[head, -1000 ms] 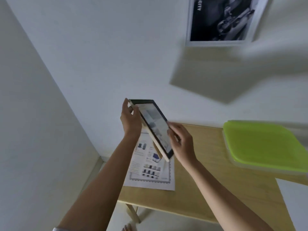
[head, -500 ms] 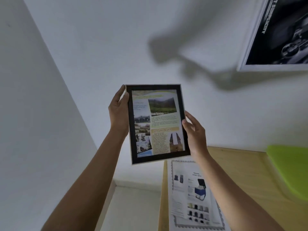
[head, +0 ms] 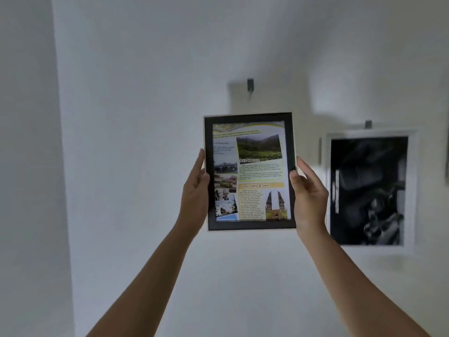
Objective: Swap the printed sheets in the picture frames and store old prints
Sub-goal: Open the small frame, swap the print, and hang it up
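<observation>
I hold a black picture frame point(head: 250, 226) upright in front of the white wall, its front facing me. Inside it sits a colourful printed sheet point(head: 250, 171) with landscape photos and text. My left hand point(head: 194, 193) grips the frame's left edge and my right hand point(head: 307, 193) grips its right edge. A small dark wall hook point(head: 250, 85) sticks out of the wall just above the frame's top edge, apart from it.
A second, white-framed picture point(head: 369, 190) with a dark black-and-white print hangs on the wall to the right from its own hook point(head: 368, 124). A wall corner point(head: 60, 166) runs down the left side.
I have turned the frame to face me and raised it from over the table up to the wall under the hook. My view lifted too, so the table, loose print and green tray left the view.
</observation>
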Demonstrator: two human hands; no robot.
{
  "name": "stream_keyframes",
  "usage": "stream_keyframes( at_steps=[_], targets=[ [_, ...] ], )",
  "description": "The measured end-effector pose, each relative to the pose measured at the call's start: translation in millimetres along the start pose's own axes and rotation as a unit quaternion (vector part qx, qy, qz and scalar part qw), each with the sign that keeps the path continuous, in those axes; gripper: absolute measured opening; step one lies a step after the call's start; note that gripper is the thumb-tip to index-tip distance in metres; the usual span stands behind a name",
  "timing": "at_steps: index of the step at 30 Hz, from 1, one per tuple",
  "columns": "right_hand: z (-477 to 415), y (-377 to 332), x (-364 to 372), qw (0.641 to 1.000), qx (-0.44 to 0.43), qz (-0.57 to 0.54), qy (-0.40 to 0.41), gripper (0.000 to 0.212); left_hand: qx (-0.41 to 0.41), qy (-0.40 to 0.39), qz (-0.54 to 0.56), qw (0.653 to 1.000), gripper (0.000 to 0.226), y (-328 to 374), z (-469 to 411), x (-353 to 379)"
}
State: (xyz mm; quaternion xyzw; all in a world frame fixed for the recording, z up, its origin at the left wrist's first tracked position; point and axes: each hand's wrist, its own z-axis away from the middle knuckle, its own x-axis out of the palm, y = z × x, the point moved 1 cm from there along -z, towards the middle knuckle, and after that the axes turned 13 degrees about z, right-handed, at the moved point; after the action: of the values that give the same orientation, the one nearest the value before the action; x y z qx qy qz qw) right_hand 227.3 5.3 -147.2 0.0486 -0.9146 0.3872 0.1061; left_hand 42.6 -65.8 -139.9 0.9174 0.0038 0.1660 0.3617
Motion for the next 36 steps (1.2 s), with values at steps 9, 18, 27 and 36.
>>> stream_keyframes(
  at_steps=[9,18,27,36],
  targets=[
    [-113.5,-25.4,23.4,0.998,-0.053,-0.009,0.032,0.032,0.056,-0.064,-0.071,0.994,0.050,36.6,-112.0,35.1],
    [-159.1,-9.1,50.8,0.998,-0.069,0.005,0.000,0.036,0.068,-0.023,-0.093,0.993,0.052,16.1,-164.5,32.2],
    [-157.9,12.0,51.6,0.997,-0.076,0.000,0.007,0.039,0.079,-0.061,-0.109,0.989,0.052,6.4,-161.5,26.5],
    [-143.0,35.8,43.8,0.997,-0.073,0.027,0.019,0.039,0.081,-0.037,-0.154,0.984,0.051,-10.2,-147.0,17.5]
  ],
)
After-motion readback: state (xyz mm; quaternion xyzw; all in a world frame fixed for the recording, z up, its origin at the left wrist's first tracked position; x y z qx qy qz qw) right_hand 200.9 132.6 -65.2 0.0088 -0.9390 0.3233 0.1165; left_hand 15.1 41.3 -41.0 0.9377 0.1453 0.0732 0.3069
